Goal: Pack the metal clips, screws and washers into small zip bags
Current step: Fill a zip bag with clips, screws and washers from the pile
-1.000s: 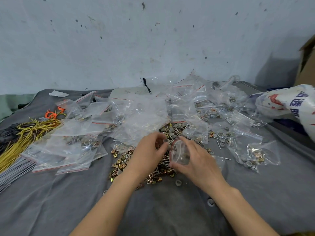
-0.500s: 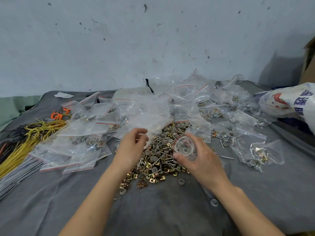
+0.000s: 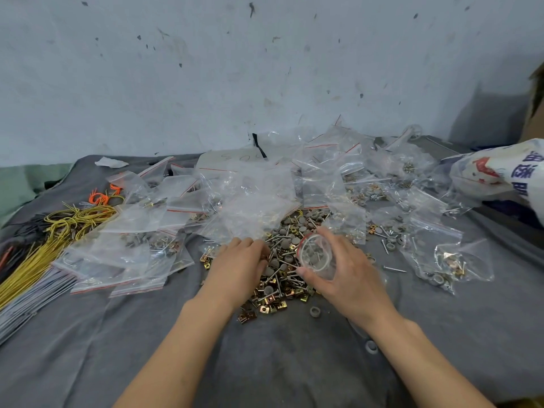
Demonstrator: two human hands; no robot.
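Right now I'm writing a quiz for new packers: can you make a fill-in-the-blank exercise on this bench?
The right hand holds an open ___.
The left hand touches the hardware pile, which lies on a ___ cloth.
The wire bundle at the far left is mostly ___.
Missing: zip bag; grey; yellow.

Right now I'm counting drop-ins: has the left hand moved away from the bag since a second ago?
Yes. The left hand has shifted left across the pile, from the mouth of the bag to the pile's left side.
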